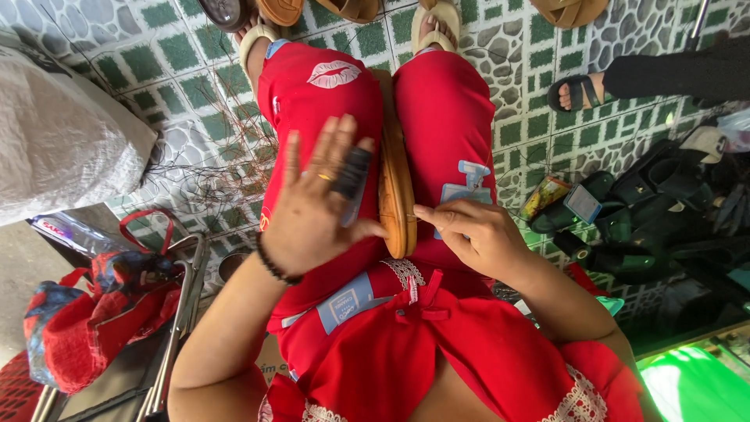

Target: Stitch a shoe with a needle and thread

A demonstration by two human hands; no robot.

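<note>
Gripping tan leather sandal sole (396, 187) between knees; right hand (476, 234) pinches needle at edge, left hand (312, 207) spread wide. Needle slip could prick thigh.

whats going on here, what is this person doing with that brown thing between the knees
A seated person in red clothes has a tan shoe sole clamped on edge between the knees. The right hand pinches at the sole's edge, apparently with a needle and thread, though that is too fine to be sure. The left hand is spread open beside the sole, with a dark wrap on one finger. More sandals lie on the tiled floor nearby.
</note>
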